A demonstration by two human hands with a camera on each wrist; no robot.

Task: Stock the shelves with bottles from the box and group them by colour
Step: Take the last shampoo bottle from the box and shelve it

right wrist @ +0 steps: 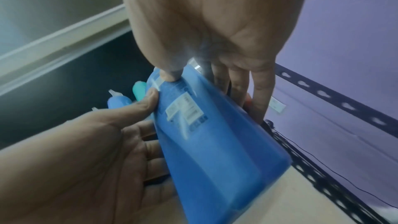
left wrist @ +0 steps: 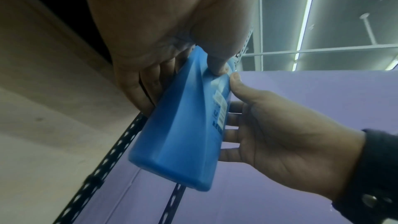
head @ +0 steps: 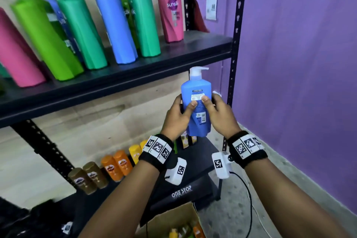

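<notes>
A blue pump bottle (head: 197,102) with a white pump is held upright in front of the rack, below the upper shelf (head: 116,81), its back label toward me. My left hand (head: 178,116) grips its left side with the thumb on the label. My right hand (head: 218,114) grips its right side, thumb on the label too. In the left wrist view the blue bottle (left wrist: 183,134) sits between both palms; in the right wrist view the blue bottle (right wrist: 213,134) shows the same grip. The cardboard box (head: 173,222) with small bottles lies at the bottom.
The upper shelf carries tall pink (head: 171,9), green (head: 144,23), blue (head: 116,27) and lime (head: 46,40) bottles. The lower shelf (head: 195,179) carries brown (head: 85,179), orange (head: 116,166) and yellow (head: 135,152) bottles. A black rack post (head: 235,44) and a purple wall (head: 301,63) stand right.
</notes>
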